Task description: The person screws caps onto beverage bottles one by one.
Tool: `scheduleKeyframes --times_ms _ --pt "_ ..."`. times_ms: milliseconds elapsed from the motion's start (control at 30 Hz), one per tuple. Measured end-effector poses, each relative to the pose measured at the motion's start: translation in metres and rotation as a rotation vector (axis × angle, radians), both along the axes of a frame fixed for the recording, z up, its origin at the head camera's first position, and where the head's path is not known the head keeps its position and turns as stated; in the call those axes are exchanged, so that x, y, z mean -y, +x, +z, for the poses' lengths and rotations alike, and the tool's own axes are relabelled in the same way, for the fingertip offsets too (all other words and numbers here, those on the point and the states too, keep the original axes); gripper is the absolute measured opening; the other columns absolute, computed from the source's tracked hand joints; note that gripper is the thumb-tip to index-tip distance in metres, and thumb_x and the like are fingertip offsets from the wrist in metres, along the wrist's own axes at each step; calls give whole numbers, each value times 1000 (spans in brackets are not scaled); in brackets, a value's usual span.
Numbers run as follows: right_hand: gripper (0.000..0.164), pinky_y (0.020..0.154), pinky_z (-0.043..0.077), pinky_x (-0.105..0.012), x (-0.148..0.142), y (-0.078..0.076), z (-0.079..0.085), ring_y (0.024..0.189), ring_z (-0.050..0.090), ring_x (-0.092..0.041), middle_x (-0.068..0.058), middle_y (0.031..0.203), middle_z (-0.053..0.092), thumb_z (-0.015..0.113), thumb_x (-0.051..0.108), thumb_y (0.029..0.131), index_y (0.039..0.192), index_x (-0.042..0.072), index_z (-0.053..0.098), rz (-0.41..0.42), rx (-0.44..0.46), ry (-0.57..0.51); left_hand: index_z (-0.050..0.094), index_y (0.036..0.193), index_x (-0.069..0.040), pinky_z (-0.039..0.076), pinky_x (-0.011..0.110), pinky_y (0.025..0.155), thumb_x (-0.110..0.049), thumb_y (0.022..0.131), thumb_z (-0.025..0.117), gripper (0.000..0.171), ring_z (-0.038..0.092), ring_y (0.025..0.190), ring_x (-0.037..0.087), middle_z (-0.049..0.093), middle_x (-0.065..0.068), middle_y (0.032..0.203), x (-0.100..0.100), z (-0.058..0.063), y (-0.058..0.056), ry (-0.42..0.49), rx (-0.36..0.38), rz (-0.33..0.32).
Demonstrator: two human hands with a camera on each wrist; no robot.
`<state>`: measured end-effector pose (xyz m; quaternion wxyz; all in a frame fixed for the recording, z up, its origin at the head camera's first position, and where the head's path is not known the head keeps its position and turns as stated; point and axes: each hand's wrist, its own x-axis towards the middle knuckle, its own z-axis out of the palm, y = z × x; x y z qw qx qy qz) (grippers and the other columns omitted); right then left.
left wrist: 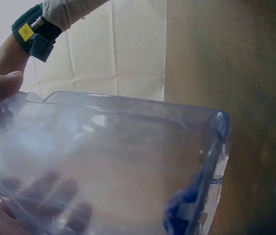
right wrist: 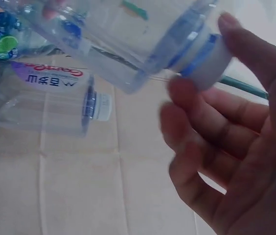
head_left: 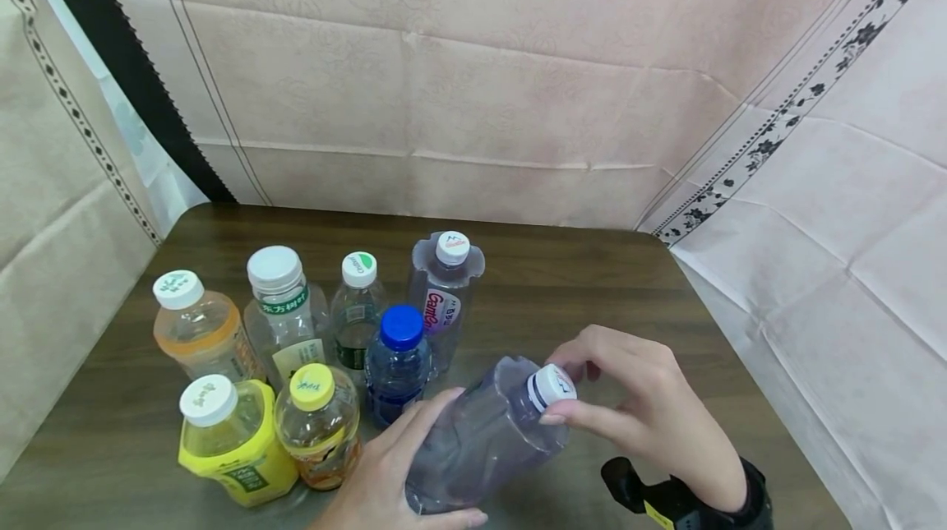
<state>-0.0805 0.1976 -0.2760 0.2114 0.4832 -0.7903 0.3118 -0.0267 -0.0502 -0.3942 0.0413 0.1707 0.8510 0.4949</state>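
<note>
A clear plastic bottle point(head_left: 481, 444) leans to the right over the near part of the table, its white cap point(head_left: 553, 386) at the upper right end. My left hand point(head_left: 395, 472) grips its body from the left; in the left wrist view the fingers show blurred through the see-through wall point(left wrist: 103, 142). At the other end, my right hand point(head_left: 636, 394) pinches the cap between thumb and fingers, with the thumb on one side of the cap point(right wrist: 211, 61) in the right wrist view. The cap sits on the bottle's neck. No label shows on this bottle.
Several capped bottles stand left of my hands: a blue one point(head_left: 399, 366), a yellow-capped one point(head_left: 318, 423), a yellow-wrapped one point(head_left: 237, 440), and an orange-banded one point(head_left: 200, 329). Behind stands a clear bottle with a red-lettered label point(head_left: 447, 292). Pale cloth point(head_left: 444, 103) hangs behind the wooden table point(head_left: 577, 267).
</note>
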Motion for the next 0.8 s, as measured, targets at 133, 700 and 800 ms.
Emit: scheduleKeyframes --times_ms 133,700,800 --pt "29 60 41 -7 3 -2 -5 67 47 2 10 74 54 71 42 83 85 15 61 -57 -37 5 27 143 -51 55 49 88 -71 68 71 89 57 120 20 50 -13 137 0 0 1 2 8 -3" --pt "38 98 48 -18 -16 5 15 122 55 -19 -16 135 55 64 4 91 128 -1 58 273 136 102 26 143 -50 52 53 91 -69 70 71 89 56 122 22 49 -9 140 0 0 0 -1 -5 -3" --pt "33 96 50 -19 -15 4 13 115 58 -18 -16 129 57 59 6 94 127 0 60 284 134 93 25 144 -50 53 52 91 -70 70 71 89 56 122 21 49 -9 140 0 1 1 -7 0 -8"
